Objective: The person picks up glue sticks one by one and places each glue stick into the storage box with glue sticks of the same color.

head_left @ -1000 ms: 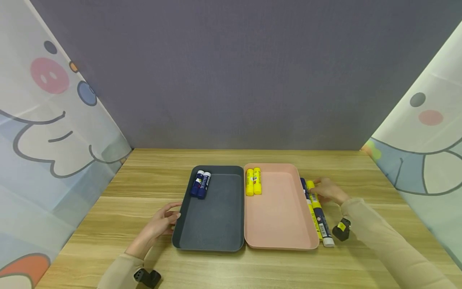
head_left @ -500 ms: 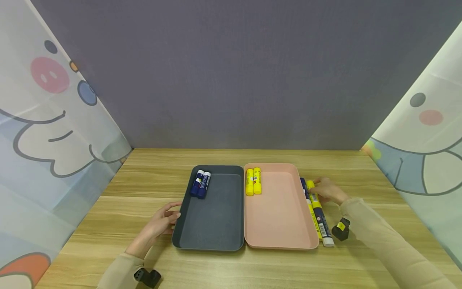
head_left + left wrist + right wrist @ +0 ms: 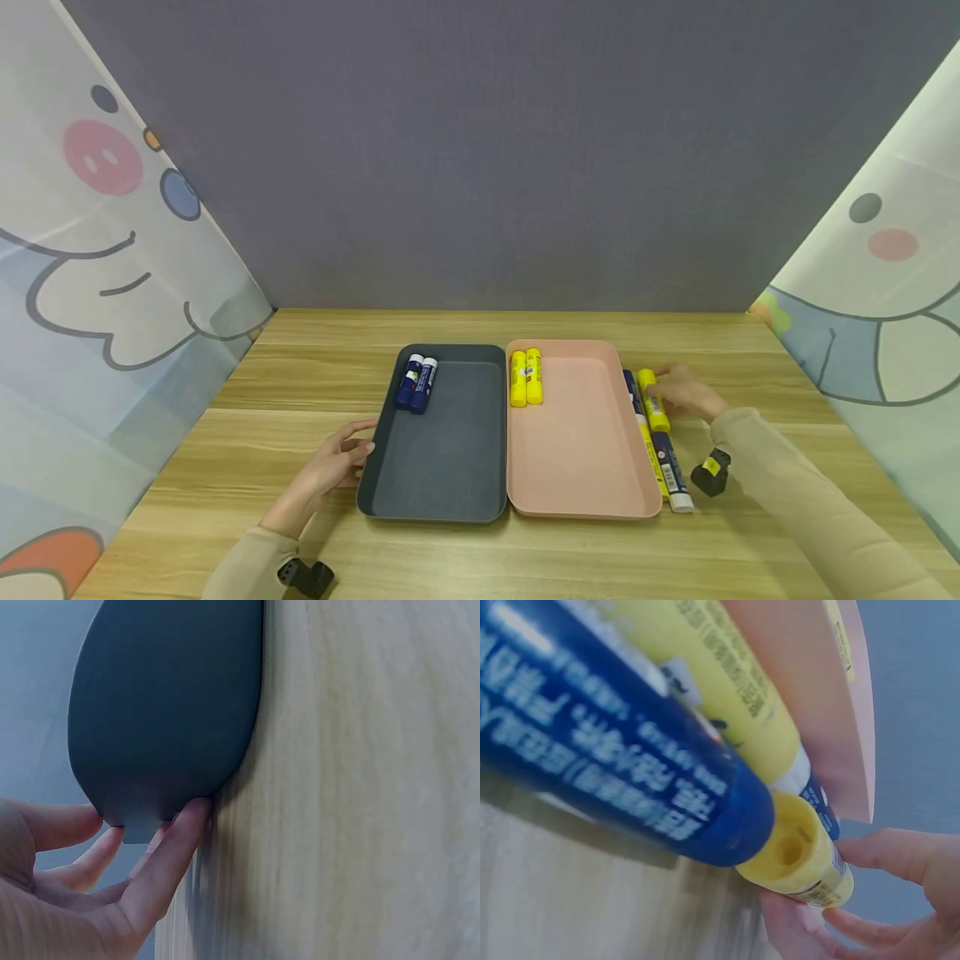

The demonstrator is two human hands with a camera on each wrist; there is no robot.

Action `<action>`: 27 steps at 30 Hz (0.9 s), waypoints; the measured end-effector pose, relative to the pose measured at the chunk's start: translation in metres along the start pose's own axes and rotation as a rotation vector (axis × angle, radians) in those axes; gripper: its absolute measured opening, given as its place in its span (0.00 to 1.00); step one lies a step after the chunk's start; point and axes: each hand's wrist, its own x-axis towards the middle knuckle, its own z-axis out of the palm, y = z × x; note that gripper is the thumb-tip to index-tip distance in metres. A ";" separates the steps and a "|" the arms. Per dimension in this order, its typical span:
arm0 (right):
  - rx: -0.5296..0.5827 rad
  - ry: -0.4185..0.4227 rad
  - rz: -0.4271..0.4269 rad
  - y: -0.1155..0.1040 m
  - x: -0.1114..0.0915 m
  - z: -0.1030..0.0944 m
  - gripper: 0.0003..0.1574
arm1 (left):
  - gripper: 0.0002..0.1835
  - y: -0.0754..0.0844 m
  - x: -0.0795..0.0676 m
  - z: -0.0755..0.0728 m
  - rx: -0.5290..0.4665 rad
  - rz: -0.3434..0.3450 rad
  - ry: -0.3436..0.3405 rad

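Observation:
In the head view my right hand (image 3: 684, 392) pinches a yellow glue stick (image 3: 659, 418) between thumb and fingers, beside the pink tray (image 3: 585, 511). The right wrist view shows this glue stick (image 3: 829, 885) with its hollow end facing the camera, close to a navy glue stick (image 3: 622, 742). My left hand (image 3: 333, 461) rests at the left wall of the dark grey tray (image 3: 431, 514). In the left wrist view its fingertips touch the outside of that grey tray (image 3: 165, 697), thumb at the rim.
Two navy glue sticks (image 3: 417, 384) lie in the grey tray's far left corner. Two yellow ones (image 3: 527, 377) lie likewise in the pink tray. Right of the pink tray, more navy and yellow sticks (image 3: 654, 458) line its wall. A grey panel (image 3: 480, 167) stands behind the table.
The yellow glue stick in my right hand has shifted slightly up and right, out of line with the navy stick below it. My left hand and both trays have stayed put.

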 end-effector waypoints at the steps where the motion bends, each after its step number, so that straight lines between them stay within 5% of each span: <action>1: 0.000 0.002 -0.003 0.000 0.000 0.000 0.36 | 0.24 0.000 0.000 0.000 -0.002 -0.002 0.005; 27: -0.020 0.025 -0.055 -0.032 0.005 -0.009 0.40 | 0.24 0.000 0.000 0.000 0.003 -0.001 0.005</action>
